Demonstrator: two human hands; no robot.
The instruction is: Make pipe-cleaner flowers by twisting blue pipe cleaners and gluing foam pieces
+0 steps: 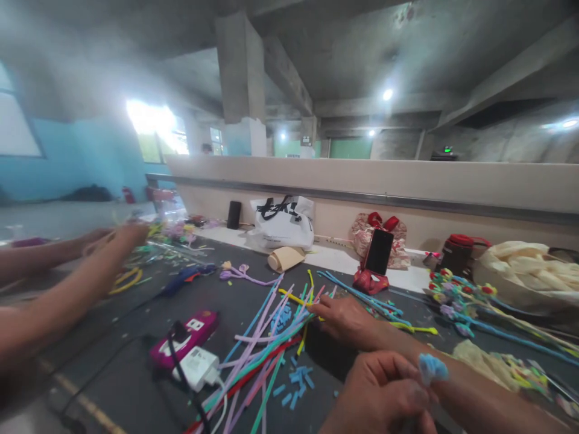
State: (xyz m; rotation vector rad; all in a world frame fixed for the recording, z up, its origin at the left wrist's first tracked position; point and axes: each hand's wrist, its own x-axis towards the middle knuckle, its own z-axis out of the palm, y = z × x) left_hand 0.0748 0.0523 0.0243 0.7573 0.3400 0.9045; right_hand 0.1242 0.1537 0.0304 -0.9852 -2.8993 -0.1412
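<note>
In the head view, my left hand [382,392] is closed at the bottom, its fingertips pinching a small bunched light-blue pipe cleaner piece [433,366]. My right hand [346,319] reaches across in front of it from the right, palm down over the pile of pipe cleaners [265,337]. Its fingertips are pressed together at the end of a yellow pipe cleaner [294,297]; the exact grip is partly hidden. Pink, lilac, green, red and blue stems lie crossed in that pile. Short cut blue pieces [298,380] are scattered just below my right hand.
A co-worker's hands [124,238] are busy at the left. A magenta device [185,337] and white charger [199,366] with cables lie left of the stems. At the back stand a white bag [284,223], a phone [379,252] and finished pipe cleaner flowers [456,295].
</note>
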